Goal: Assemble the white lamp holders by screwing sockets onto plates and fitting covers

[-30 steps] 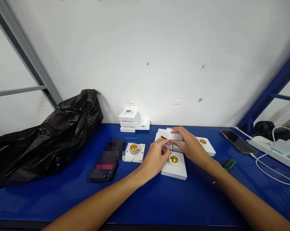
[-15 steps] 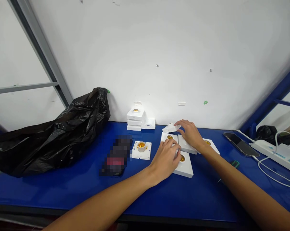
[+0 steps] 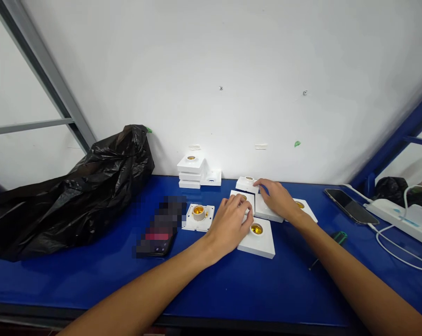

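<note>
White square lamp holders with brass screw sockets lie in a cluster in front of me. My right hand (image 3: pixel 276 198) reaches to the back lamp holder (image 3: pixel 246 184), its fingertips and thumb at the right edge. That holder rests flat, socket up. My left hand (image 3: pixel 231 223) hovers with curled fingers over the middle lamp holder (image 3: pixel 235 193), thumb apart from the fingers and nothing visible between them. Nearest its thumb sits the front lamp holder (image 3: pixel 261 242). Under my right wrist are a plain white square piece (image 3: pixel 268 212) and another lamp holder (image 3: pixel 307 212).
On the left are an uncovered socket base (image 3: pixel 199 219), a dark phone (image 3: pixel 158 240) and a black plastic bag (image 3: pixel 74 200). Behind stand stacked lamp holders (image 3: pixel 190 170) and a white cover (image 3: pixel 213 177). A green-handled screwdriver (image 3: pixel 339 237), another phone (image 3: pixel 350 207) and a power strip (image 3: pixel 403 219) lie right.
The back lamp holder has gone from tilted in my right hand to flat on the table. My left hand stays above the cluster; the view has shifted slightly.
</note>
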`<state>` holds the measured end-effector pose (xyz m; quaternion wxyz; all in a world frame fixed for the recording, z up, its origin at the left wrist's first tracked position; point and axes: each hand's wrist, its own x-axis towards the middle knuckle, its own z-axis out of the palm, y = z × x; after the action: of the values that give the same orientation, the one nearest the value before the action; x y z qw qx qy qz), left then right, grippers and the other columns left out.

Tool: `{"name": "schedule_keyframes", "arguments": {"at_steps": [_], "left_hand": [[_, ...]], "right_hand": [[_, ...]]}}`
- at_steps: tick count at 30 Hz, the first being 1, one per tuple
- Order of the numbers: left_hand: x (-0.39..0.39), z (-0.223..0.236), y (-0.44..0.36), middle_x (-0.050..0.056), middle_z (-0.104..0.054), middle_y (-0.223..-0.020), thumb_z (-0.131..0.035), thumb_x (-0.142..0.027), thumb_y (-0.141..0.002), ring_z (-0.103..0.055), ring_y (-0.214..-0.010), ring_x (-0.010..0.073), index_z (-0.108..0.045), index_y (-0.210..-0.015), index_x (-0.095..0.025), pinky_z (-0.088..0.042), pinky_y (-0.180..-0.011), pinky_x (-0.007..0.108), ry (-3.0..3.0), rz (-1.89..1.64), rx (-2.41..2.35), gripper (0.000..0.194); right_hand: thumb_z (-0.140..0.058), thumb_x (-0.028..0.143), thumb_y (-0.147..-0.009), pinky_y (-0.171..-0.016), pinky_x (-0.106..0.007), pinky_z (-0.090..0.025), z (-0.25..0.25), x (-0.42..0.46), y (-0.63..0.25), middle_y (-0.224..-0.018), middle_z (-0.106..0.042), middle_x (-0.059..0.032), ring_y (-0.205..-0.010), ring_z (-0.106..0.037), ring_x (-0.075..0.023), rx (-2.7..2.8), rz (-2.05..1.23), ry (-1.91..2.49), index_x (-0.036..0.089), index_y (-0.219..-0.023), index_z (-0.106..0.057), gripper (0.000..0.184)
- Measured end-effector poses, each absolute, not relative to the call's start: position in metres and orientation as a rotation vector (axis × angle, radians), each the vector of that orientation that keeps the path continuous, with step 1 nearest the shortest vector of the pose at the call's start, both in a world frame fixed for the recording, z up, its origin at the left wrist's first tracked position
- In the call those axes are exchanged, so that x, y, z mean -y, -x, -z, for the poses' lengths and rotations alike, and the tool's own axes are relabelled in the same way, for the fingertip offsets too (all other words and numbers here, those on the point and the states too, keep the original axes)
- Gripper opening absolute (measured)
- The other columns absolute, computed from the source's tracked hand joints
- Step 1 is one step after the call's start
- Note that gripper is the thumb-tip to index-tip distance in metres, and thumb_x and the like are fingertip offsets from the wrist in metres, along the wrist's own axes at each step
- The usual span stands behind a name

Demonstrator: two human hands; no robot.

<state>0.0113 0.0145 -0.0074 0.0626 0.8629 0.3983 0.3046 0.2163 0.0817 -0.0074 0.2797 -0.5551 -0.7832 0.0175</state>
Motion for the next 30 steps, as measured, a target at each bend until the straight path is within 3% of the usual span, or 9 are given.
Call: {"name": "schedule_keyframes", "arguments": {"at_steps": [6, 11, 14, 18, 23, 26, 30], "left_hand": [[-0.033, -0.021, 0.011, 0.011, -0.064, -0.109, -0.046, -0.021, -0.102, -0.063, -0.097, 0.0275, -0.065, -0.104, -0.018, -0.045, -0.086, 0.038, -2.758, -0.713, -1.572, 0.02], [-0.045, -0.041, 0.036, 0.017, -0.068, -0.103, -0.041, -0.028, -0.105, -0.067, -0.093, 0.0338, -0.066, -0.104, -0.015, -0.045, -0.082, 0.041, -2.731, -0.513, -1.85, 0.028], [-0.047, -0.047, 0.051, 0.015, -0.07, -0.096, -0.048, -0.044, -0.104, -0.068, -0.089, 0.033, -0.065, -0.103, -0.016, -0.044, -0.077, 0.036, -2.692, -0.394, -1.91, 0.033], [-0.045, -0.057, 0.065, 0.014, -0.073, -0.092, -0.059, -0.067, -0.093, -0.069, -0.086, 0.0327, -0.061, -0.095, -0.018, -0.041, -0.07, 0.031, -2.585, 0.081, -1.857, 0.049], [-0.041, -0.068, 0.07, 0.009, -0.07, -0.079, -0.066, -0.053, -0.091, -0.066, -0.072, 0.0281, -0.055, -0.078, -0.021, -0.036, -0.063, 0.03, -2.509, 0.197, -1.775, 0.037], [-0.039, -0.069, 0.069, 0.007, -0.07, -0.078, -0.065, -0.044, -0.092, -0.064, -0.071, 0.0258, -0.055, -0.077, -0.022, -0.036, -0.064, 0.03, -2.503, 0.178, -1.752, 0.029], [-0.04, -0.066, 0.07, 0.006, -0.068, -0.075, -0.068, -0.046, -0.089, -0.062, -0.068, 0.0255, -0.058, -0.08, -0.022, -0.036, -0.064, 0.03, -2.497, 0.142, -1.724, 0.028]], "right_hand": [[-0.044, 0.013, -0.099, -0.102, -0.044, -0.052, 0.007, -0.079, -0.21, -0.128, -0.073, -0.0101, -0.117, -0.07, -0.0292, 2.129, -0.062, 1.467, 0.021, -0.119, -0.068, 0.032], [-0.047, 0.012, -0.098, -0.096, -0.042, -0.054, 0.008, -0.077, -0.207, -0.115, -0.078, -0.0089, -0.109, -0.072, -0.0286, 2.182, -0.075, 1.467, 0.022, -0.107, -0.073, 0.029], [-0.045, 0.015, -0.1, -0.093, -0.041, -0.054, 0.007, -0.075, -0.206, -0.115, -0.078, -0.0091, -0.107, -0.073, -0.0285, 2.183, -0.061, 1.477, 0.022, -0.115, -0.071, 0.031], [-0.043, 0.019, -0.103, -0.094, -0.043, -0.054, 0.006, -0.076, -0.206, -0.118, -0.078, -0.01, -0.108, -0.072, -0.0294, 2.175, -0.059, 1.485, 0.022, -0.123, -0.068, 0.032], [-0.045, 0.017, -0.102, -0.094, -0.042, -0.054, 0.003, -0.078, -0.209, -0.113, -0.078, -0.0102, -0.106, -0.073, -0.0288, 2.193, -0.124, 1.447, 0.021, -0.112, -0.071, 0.028], [-0.046, 0.015, -0.101, -0.092, -0.042, -0.054, 0.002, -0.078, -0.211, -0.109, -0.079, -0.0097, -0.103, -0.073, -0.0287, 2.188, -0.158, 1.436, 0.021, -0.108, -0.072, 0.028], [-0.045, 0.015, -0.1, -0.093, -0.043, -0.054, 0.002, -0.077, -0.212, -0.11, -0.078, -0.0096, -0.104, -0.072, -0.0286, 2.178, -0.184, 1.402, 0.021, -0.108, -0.071, 0.028]]}}
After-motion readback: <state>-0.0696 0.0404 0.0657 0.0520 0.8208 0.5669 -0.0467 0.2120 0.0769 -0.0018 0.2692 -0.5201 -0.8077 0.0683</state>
